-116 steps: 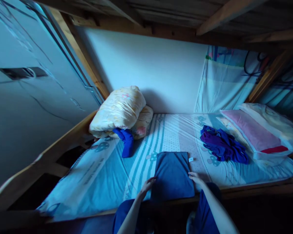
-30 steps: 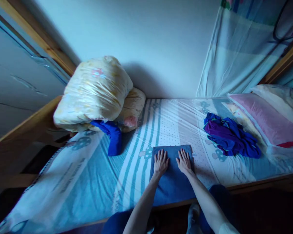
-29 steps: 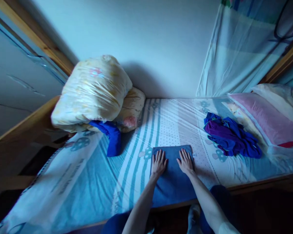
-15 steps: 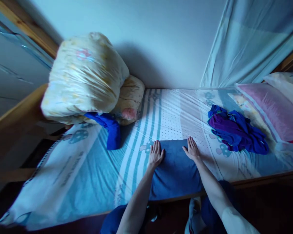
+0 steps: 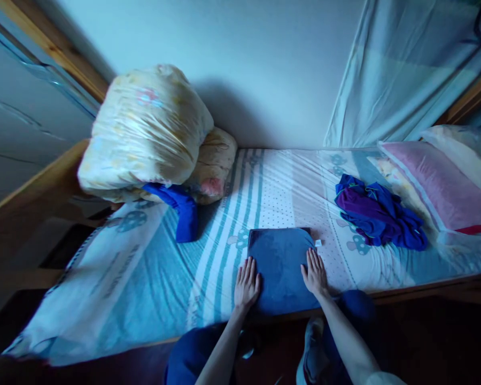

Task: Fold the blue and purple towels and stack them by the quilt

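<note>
A folded dark blue cloth (image 5: 282,267) lies flat near the front edge of the bed. A small white tag (image 5: 318,243) sticks out at its far right corner, and a darker layer shows along the far edge. My left hand (image 5: 247,283) rests palm down along the left side of the cloth, fingers stretched out. On the opposite side my right hand (image 5: 315,271) lies flat too, its fingers pointing away from me. Neither hand grips anything.
The bed (image 5: 160,299) has a patterned sheet. A bulky cream quilt (image 5: 144,128) sits at the left, with a bright blue garment (image 5: 184,214) hanging from under it. To the right lie a crumpled blue and purple garment (image 5: 379,211) and a pink pillow (image 5: 441,182).
Both hands have slid from the cloth's far corners toward me along its sides. The far edge now shows the dark layer and white tag, and the near edge looks drawn in.
</note>
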Demonstrator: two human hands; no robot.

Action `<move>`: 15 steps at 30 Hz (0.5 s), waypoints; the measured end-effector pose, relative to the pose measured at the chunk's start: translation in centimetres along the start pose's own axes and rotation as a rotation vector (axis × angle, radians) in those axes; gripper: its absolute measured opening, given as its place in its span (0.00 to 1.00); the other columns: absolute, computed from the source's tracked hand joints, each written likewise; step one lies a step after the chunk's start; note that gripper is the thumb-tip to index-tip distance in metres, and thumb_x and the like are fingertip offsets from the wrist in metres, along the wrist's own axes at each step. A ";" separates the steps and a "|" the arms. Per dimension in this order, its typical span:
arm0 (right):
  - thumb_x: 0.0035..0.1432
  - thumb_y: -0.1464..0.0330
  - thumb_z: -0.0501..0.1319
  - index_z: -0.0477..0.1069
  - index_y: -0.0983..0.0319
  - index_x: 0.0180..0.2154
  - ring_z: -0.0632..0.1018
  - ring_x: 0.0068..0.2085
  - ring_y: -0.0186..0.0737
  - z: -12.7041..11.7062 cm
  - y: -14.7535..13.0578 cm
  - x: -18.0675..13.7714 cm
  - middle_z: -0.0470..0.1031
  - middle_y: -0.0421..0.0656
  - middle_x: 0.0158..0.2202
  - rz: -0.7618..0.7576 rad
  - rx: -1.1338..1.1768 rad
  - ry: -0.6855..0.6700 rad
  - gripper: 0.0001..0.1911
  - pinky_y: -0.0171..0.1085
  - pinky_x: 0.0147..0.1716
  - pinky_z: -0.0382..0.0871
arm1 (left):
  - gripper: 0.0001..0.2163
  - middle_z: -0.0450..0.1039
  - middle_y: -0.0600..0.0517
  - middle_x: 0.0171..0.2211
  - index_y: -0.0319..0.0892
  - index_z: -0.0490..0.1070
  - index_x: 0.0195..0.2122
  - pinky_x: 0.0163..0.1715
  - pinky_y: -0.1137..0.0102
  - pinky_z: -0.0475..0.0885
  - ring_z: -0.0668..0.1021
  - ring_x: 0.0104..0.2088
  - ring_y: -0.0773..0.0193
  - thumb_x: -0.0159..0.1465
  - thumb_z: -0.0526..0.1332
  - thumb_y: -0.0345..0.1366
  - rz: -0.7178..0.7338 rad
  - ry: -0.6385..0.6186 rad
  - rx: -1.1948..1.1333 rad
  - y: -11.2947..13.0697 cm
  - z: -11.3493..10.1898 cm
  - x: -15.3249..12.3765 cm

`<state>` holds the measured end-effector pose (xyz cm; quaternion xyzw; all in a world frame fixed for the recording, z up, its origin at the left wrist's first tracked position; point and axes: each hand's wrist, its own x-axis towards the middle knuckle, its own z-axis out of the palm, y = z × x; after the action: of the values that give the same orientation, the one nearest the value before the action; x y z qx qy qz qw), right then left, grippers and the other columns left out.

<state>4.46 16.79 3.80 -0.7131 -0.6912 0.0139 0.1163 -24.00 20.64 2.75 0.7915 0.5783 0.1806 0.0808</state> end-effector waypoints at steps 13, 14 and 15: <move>0.71 0.57 0.43 0.49 0.71 0.71 0.56 0.72 0.48 -0.3 0.5 0.7 0.52 0.54 0.73 0.038 -0.041 -0.007 0.36 0.47 0.68 0.48 | 0.31 0.53 0.37 0.71 0.34 0.43 0.73 0.69 0.51 0.56 0.57 0.72 0.50 0.72 0.45 0.39 -0.100 0.071 0.035 0.5 -0.6 -1.5; 0.71 0.56 0.42 0.50 0.71 0.71 0.57 0.72 0.48 -0.5 0.7 0.4 0.53 0.55 0.72 0.042 -0.040 -0.005 0.36 0.47 0.68 0.49 | 0.30 0.54 0.37 0.71 0.34 0.44 0.73 0.69 0.50 0.56 0.57 0.71 0.50 0.72 0.45 0.40 -0.113 0.088 0.036 0.4 -0.8 -2.6; 0.71 0.55 0.42 0.52 0.71 0.71 0.58 0.71 0.48 -0.5 0.9 -0.2 0.55 0.55 0.72 0.047 -0.037 0.003 0.36 0.47 0.68 0.50 | 0.30 0.56 0.37 0.70 0.35 0.45 0.73 0.69 0.50 0.57 0.59 0.71 0.50 0.71 0.45 0.40 -0.102 0.097 0.029 0.3 -0.9 -3.9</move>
<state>5.41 16.52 4.13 -0.7310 -0.6744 0.0028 0.1040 -25.13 16.79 2.90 0.7525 0.6235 0.2062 0.0501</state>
